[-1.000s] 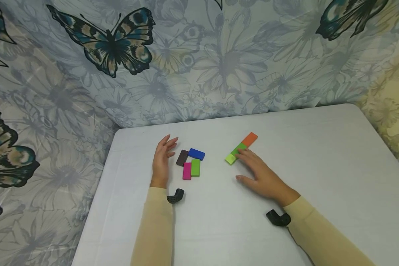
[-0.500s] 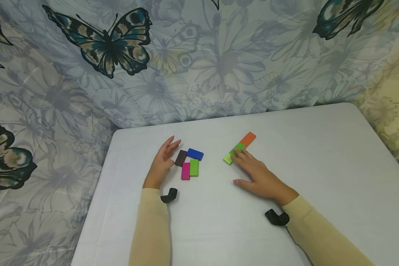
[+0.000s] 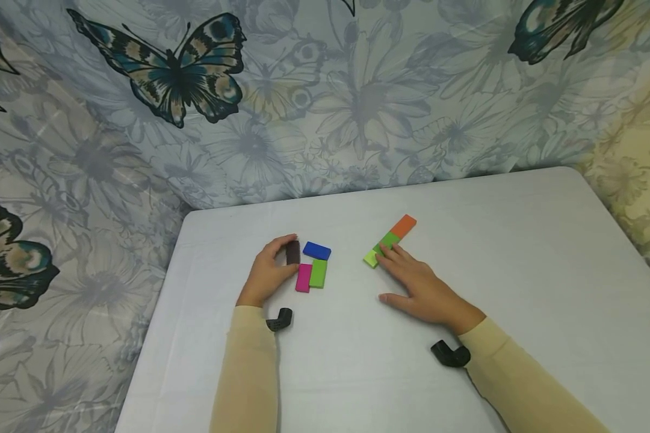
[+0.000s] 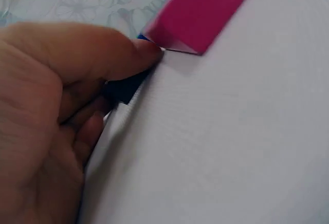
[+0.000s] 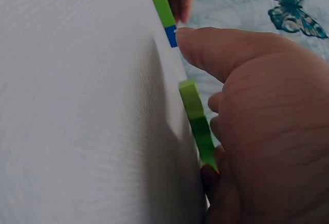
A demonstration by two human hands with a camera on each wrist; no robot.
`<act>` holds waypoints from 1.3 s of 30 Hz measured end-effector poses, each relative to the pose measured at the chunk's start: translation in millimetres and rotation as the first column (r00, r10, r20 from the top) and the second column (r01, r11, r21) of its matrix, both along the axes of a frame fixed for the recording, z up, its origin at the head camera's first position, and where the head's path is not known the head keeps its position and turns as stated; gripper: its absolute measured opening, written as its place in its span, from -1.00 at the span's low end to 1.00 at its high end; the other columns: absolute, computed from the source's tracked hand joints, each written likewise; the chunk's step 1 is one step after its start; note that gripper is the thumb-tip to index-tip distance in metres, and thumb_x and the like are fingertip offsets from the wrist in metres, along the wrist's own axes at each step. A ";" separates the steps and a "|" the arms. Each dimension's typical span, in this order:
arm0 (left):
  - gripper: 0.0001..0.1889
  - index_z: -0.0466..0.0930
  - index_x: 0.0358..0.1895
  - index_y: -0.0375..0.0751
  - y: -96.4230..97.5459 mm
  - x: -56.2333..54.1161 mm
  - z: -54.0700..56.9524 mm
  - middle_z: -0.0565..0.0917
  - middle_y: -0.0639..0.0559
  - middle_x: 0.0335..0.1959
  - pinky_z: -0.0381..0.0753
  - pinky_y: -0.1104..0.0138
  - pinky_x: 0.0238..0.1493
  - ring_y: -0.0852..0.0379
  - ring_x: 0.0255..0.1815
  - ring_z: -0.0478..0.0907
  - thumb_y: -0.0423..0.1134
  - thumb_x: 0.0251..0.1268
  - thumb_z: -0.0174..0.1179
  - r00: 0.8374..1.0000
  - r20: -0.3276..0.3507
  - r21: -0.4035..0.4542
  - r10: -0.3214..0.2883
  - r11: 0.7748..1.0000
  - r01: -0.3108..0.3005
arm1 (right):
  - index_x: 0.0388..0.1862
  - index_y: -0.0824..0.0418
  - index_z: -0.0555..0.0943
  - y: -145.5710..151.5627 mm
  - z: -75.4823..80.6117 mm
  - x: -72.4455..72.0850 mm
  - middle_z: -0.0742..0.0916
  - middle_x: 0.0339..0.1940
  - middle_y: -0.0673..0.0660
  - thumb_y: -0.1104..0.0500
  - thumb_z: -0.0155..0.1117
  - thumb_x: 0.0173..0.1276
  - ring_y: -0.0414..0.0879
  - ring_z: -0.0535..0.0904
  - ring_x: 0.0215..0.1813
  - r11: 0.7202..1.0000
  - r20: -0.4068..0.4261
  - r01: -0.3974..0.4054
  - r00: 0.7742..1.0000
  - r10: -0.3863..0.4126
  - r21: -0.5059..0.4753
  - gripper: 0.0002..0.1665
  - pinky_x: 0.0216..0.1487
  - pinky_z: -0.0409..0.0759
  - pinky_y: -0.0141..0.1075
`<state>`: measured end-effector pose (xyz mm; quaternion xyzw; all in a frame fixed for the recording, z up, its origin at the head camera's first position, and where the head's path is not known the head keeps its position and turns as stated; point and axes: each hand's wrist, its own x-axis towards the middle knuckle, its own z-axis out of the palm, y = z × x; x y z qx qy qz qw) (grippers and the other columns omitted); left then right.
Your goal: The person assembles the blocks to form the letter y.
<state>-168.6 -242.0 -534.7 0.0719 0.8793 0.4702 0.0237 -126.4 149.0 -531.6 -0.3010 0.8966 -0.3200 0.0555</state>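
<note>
My left hand (image 3: 267,273) pinches a dark brown block (image 3: 292,253) between thumb and fingers. Right beside it lie a blue block (image 3: 316,251), a green block (image 3: 318,274) and a magenta block (image 3: 303,278); the last two touch side by side. Farther right, a slanted row joins an orange block (image 3: 404,226), a green block (image 3: 390,239) and a lime block (image 3: 371,259) end to end. Extended fingers of my right hand (image 3: 425,291) rest at the near side of that row, partly covering it. In the left wrist view the magenta block (image 4: 205,13) is just past my thumb.
A white-covered table (image 3: 352,361) bears all the blocks. Behind it and to the left hangs butterfly-printed fabric (image 3: 357,108). A black wrist device (image 3: 451,353) sits at the right sleeve, with a similar one (image 3: 280,320) at the left.
My left hand has gone from relaxed, beside the blocks, to gripping the dark brown block, which now stands straighter and slightly apart from the blue one. The right hand has shifted slightly left along the row.
</note>
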 end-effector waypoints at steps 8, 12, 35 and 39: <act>-0.26 0.51 0.57 -0.11 0.3 0.5 -0.1 0.52 -0.06 0.53 0.36 0.08 0.54 -0.07 0.56 0.35 -0.40 0.32 0.52 0.996 -0.053 -0.051 0.078 0.995 -0.081 | 0.75 0.22 0.31 -1.2 2.3 1.0 0.20 0.79 0.19 -0.11 0.49 0.53 0.19 -0.10 0.79 1.000 -0.004 -0.002 1.000 0.002 0.017 -0.01 0.53 0.17 0.43; -0.29 0.56 0.54 -0.10 0.3 1.5 -1.8 0.56 -0.02 0.49 0.43 0.07 0.49 -0.02 0.53 0.41 -0.36 0.32 0.55 0.988 -0.101 -0.028 0.115 0.993 -0.119 | 0.75 0.21 0.31 -1.6 1.2 0.9 0.20 0.79 0.19 -0.11 0.50 0.52 0.19 -0.10 0.79 1.000 -0.008 -0.006 1.000 0.007 0.017 -0.01 0.52 0.18 0.43; -0.41 0.63 0.40 -0.39 1.1 -2.1 -7.2 0.64 -0.15 0.29 0.58 0.21 0.33 -0.05 0.28 0.62 -0.39 0.33 0.56 0.942 -0.214 0.187 0.260 0.957 -0.222 | 0.74 0.22 0.31 -1.6 1.9 -1.0 0.22 0.79 0.19 -0.12 0.52 0.50 0.19 -0.09 0.79 1.000 -0.011 0.001 1.000 0.000 0.017 0.01 0.52 0.19 0.42; -0.42 0.64 0.39 -0.36 0.4 -1.3 -7.4 0.65 -0.12 0.28 0.60 0.14 0.32 -0.06 0.26 0.62 -0.35 0.33 0.57 0.937 -0.229 0.183 0.266 0.957 -0.227 | 0.74 0.22 0.32 -1.3 0.8 -0.7 0.22 0.79 0.19 -0.12 0.52 0.50 0.20 -0.08 0.79 1.000 -0.012 0.000 1.000 0.000 0.017 0.00 0.51 0.19 0.44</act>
